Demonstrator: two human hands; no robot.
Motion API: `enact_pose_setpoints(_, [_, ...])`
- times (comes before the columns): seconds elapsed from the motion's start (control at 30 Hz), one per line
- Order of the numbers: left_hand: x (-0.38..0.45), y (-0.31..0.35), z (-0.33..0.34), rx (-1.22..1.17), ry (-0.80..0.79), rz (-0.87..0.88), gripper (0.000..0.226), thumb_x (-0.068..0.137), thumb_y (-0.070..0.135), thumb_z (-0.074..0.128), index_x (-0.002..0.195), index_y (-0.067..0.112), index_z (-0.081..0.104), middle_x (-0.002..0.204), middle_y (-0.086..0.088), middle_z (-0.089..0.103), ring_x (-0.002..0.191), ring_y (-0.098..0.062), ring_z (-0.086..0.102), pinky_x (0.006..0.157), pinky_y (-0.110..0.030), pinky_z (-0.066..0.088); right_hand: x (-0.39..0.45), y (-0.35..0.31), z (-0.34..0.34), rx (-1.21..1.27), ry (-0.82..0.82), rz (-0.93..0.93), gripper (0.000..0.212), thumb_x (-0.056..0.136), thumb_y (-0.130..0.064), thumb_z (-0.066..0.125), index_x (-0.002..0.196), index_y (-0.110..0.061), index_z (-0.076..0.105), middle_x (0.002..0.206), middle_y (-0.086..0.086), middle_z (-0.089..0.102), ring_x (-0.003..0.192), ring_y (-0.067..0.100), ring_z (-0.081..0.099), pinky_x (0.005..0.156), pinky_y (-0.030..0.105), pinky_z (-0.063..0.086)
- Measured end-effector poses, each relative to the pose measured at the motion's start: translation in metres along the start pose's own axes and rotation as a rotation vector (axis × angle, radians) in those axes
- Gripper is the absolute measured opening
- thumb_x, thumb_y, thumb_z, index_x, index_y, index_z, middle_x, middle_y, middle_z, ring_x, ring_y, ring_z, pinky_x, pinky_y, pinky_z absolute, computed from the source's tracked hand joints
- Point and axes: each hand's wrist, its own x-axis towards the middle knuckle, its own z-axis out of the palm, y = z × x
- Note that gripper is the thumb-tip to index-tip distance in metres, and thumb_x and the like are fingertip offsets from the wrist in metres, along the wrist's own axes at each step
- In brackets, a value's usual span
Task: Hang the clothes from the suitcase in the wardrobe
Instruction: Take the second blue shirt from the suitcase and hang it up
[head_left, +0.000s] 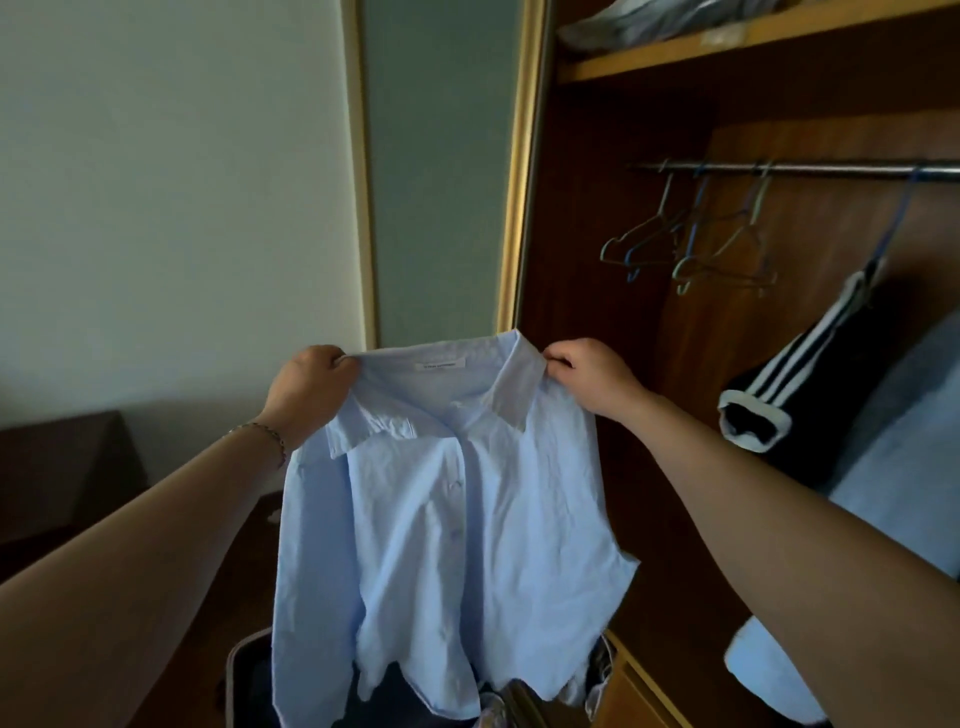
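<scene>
my left hand (311, 387) pinches one shoulder of the light blue shirt (447, 519) at the collar, fingers curled tight on the cloth; my right hand (587, 376) grips the other shoulder the same way. between them the shirt hangs open and facing me, creased, its hem dangling just over the open suitcase (249, 670) at the bottom of the view.

i think the risk is in letting one hand go to reach for a hanger: the shirt would swing from a single pinch, twist, and could slip back into the case or drop to the floor. the collar could also fold under on the hanger.

the suitcase holds dark clothing and some paler pieces, mostly hidden behind the shirt. the wardrobe (597, 234) stands open to my right; on its rail (831, 169) hang several empty wire hangers (691, 249) near the left end, and further right a dark jacket with white stripes (810, 374) with more pale blue cloth beside it. something grey lies on the top shelf (727, 47).
</scene>
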Motion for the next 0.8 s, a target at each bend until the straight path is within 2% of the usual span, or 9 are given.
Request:
enact_pose_setpoints(0.13, [0.016, 0.036, 0.004, -0.201, -0.01, 0.042, 0.027, 0.081, 0.025, 0.04, 0.08, 0.011, 0.063, 0.074, -0.011, 0.059, 0.07, -0.03, 0.052, 0.062, -0.034, 0.043, 0.006, 0.01, -0.036, -0.008, 0.056, 0.011, 0.019, 0.093, -0.018, 0.051, 0.085, -0.015, 0.068, 0.077, -0.003, 0.063, 0.072, 0.014, 0.059, 0.064, 0.033, 0.045])
enact_pose_setpoints(0.2, [0.027, 0.049, 0.01, -0.27, -0.022, 0.031, 0.026, 0.079, 0.022, 0.039, 0.074, 0.011, 0.061, 0.071, -0.012, 0.056, 0.067, -0.028, 0.048, 0.063, -0.034, 0.041, 0.009, 0.015, -0.047, -0.02, 0.058, 0.007, 0.019, 0.094, -0.018, 0.051, 0.089, -0.015, 0.069, 0.082, -0.002, 0.065, 0.076, 0.013, 0.06, 0.067, 0.032, 0.046])
enact_pose_setpoints(0.3, [0.045, 0.068, 0.026, -0.47, -0.067, -0.102, 0.024, 0.084, 0.015, 0.042, 0.068, 0.008, 0.057, 0.073, -0.014, 0.052, 0.07, -0.025, 0.046, 0.063, -0.033, 0.038, 0.016, 0.027, -0.063, -0.065, 0.048, 0.005, 0.019, 0.095, -0.017, 0.05, 0.096, -0.016, 0.069, 0.09, -0.003, 0.065, 0.082, 0.013, 0.059, 0.071, 0.03, 0.048])
enact_pose_setpoints(0.4, [0.061, 0.091, 0.047, -0.734, -0.147, -0.236, 0.021, 0.089, 0.006, 0.042, 0.074, 0.001, 0.056, 0.083, -0.016, 0.05, 0.07, -0.024, 0.046, 0.059, -0.032, 0.036, 0.027, 0.048, -0.077, -0.122, 0.0, 0.02, 0.02, 0.094, -0.015, 0.049, 0.101, -0.017, 0.068, 0.096, -0.002, 0.065, 0.088, 0.014, 0.059, 0.075, 0.032, 0.049])
enact_pose_setpoints(0.53, [0.08, 0.129, 0.079, -0.902, -0.206, -0.272, 0.021, 0.091, -0.003, 0.042, 0.074, -0.002, 0.054, 0.082, -0.015, 0.053, 0.068, -0.026, 0.051, 0.064, -0.035, 0.044, 0.046, 0.088, -0.102, -0.168, -0.072, 0.058, 0.02, 0.093, -0.014, 0.05, 0.101, -0.017, 0.069, 0.099, 0.001, 0.066, 0.092, 0.017, 0.06, 0.08, 0.037, 0.05])
enact_pose_setpoints(0.63, [0.096, 0.164, 0.105, -0.982, -0.266, -0.294, 0.022, 0.091, -0.004, 0.041, 0.072, 0.001, 0.051, 0.074, -0.012, 0.05, 0.065, -0.025, 0.05, 0.062, -0.036, 0.045, 0.062, 0.12, -0.124, -0.205, -0.158, 0.108, 0.016, 0.092, -0.012, 0.055, 0.099, -0.014, 0.068, 0.098, 0.003, 0.066, 0.088, 0.018, 0.059, 0.072, 0.031, 0.047])
enact_pose_setpoints(0.7, [0.105, 0.188, 0.124, -1.011, -0.324, -0.3, 0.024, 0.091, -0.002, 0.04, 0.069, 0.003, 0.049, 0.07, -0.011, 0.049, 0.062, -0.024, 0.048, 0.059, -0.034, 0.045, 0.072, 0.138, -0.139, -0.261, -0.263, 0.156, 0.007, 0.089, -0.011, 0.059, 0.09, -0.016, 0.064, 0.09, 0.003, 0.063, 0.082, 0.018, 0.058, 0.063, 0.026, 0.044])
enact_pose_setpoints(0.8, [0.112, 0.216, 0.143, -1.011, -0.441, -0.331, 0.022, 0.09, 0.006, 0.044, 0.068, 0.006, 0.047, 0.066, -0.011, 0.05, 0.06, -0.024, 0.049, 0.057, -0.033, 0.046, 0.083, 0.159, -0.154, -0.303, -0.369, 0.252, 0.021, 0.087, -0.005, 0.061, 0.073, -0.017, 0.053, 0.076, -0.001, 0.054, 0.066, 0.013, 0.051, 0.054, 0.023, 0.042])
